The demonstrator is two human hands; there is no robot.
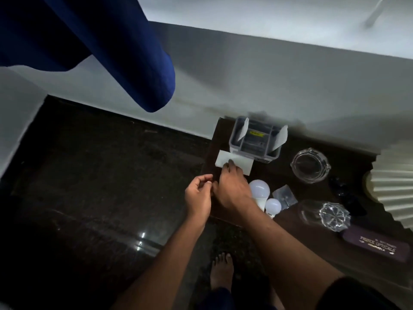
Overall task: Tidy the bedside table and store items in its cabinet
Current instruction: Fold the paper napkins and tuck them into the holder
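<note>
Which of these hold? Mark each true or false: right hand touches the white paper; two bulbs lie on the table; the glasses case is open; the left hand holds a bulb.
1. The right hand touches the white paper. True.
2. Two bulbs lie on the table. True: a large bulb and a small bulb.
3. The glasses case is open. False: it lies closed.
4. The left hand holds a bulb. False: it holds no bulb and sits beside the table's edge.

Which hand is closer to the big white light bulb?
The right hand. It sits just left of the big light bulb, almost touching it, fingers on the white paper. The left hand is farther left, off the table's edge.
</note>
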